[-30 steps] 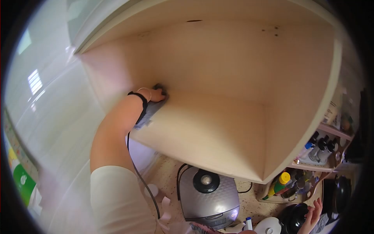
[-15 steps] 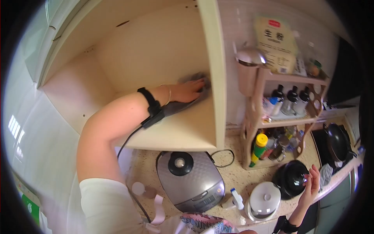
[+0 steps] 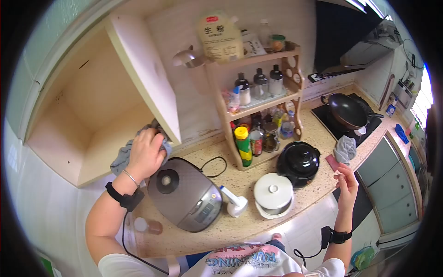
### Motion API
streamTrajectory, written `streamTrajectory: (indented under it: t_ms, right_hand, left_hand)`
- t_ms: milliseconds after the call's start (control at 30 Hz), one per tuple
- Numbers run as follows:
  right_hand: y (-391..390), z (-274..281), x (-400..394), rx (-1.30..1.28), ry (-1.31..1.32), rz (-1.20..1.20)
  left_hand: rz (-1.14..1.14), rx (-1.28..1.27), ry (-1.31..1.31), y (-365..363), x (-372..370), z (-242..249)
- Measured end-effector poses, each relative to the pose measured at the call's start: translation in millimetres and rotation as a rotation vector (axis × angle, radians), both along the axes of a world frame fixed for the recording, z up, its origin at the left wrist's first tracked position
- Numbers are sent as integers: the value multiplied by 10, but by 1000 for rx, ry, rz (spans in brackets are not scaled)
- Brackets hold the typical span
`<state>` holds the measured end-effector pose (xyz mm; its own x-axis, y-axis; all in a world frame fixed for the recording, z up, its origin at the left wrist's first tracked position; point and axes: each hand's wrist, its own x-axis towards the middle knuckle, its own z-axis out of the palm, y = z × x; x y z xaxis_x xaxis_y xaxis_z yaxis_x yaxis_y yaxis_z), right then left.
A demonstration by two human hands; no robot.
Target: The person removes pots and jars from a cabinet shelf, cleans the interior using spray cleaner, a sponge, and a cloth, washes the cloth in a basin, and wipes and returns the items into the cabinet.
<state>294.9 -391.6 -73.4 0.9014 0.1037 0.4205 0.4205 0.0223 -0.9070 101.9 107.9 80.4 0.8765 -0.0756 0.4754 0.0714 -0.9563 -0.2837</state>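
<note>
Your left fingers [image 3: 147, 150] clamped on grey cloth [image 3: 121, 157] at the cabinet's [image 3: 108, 115] front edge, rice cooker [image 3: 184, 194] just below, your right fingers [image 3: 345, 182] slightly apart above the surface's [image 3: 251, 224] edge.

The gray cloth [image 3: 121, 158] was rumpled and bunched into soft folds, lying against the lower right front corner of the open cabinet [image 3: 144, 69], a looser part spread along its bottom edge; the cabinet was pale and boxy, with a plain side panel
</note>
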Motion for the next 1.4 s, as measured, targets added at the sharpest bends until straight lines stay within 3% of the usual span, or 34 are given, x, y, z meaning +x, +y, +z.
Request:
streamTrajectory:
  t_ms: [200, 333, 400, 467, 500, 533, 600, 633, 700, 767, 833, 900, 967, 1000, 1133, 1233, 1400]
  right_hand:
    - [-1179, -243, 178, 67, 29, -101]
    - [-2280, -583, 363, 65, 88, -178]
    - [-2867, -761, 463, 27, 146, -205]
    - [-3313, -903, 512, -10, 196, -213]
    - [-3502, -940, 540, -32, 225, -183]
    - [-3617, -929, 553, -22, 260, -175]
    - [-3816, -950, 656, -42, 265, 4]
    - [-4026, -965, 760, 3, 277, 87]
    - [-4115, -981, 896, 185, 406, 247]
    - [-4246, -1198, 1017, 347, 627, 311]
    - [-4396, -1694, 1168, 784, 697, 347]
    - [-4915, -2505, 1328, 1004, 775, 472]
    - [-5327, -2046, 1506, 531, 742, 194]
    - [-5541, -1842, 1622, 567, 757, 128]
    - [-6603, -2000, 2156, 441, 801, -256]
    - [-7403, -2041, 2398, 322, 745, -363]
    - [-8412, -1406, 3037, 347, 770, -509]
  left_hand:
    - [311, -162, -240, -318, -189, 31]
    - [113, -268, -784, -1362, -69, 589]
    - [-105, -445, -870, -2225, 313, 691]
    - [-600, -1023, -605, -3095, 894, 664]
    - [-712, -1174, -483, -3622, 1205, 593]
    - [-838, -1643, -86, -4156, 1484, 586]
    - [-1016, -1412, 158, -4922, 2044, 248]
    - [-837, -1257, 405, -5637, 2438, -38]
    - [-974, -1273, 654, -6344, 2918, -471]
    - [-1077, -1319, 792, -6989, 3306, -955]
    - [-965, -1608, 1065, -7516, 3652, -1362]
    - [-735, -1746, 1290, -7948, 4105, -1770]
    - [-545, -1768, 1447, -8364, 4601, -2256]
    - [-526, -1736, 1464, -8661, 4840, -2535]
    - [-396, -1609, 1677, -9635, 5738, -3390]
    - [-302, -1712, 1854, -10363, 6096, -3393]
    - [-416, -1807, 2049, -11578, 6853, -3017]
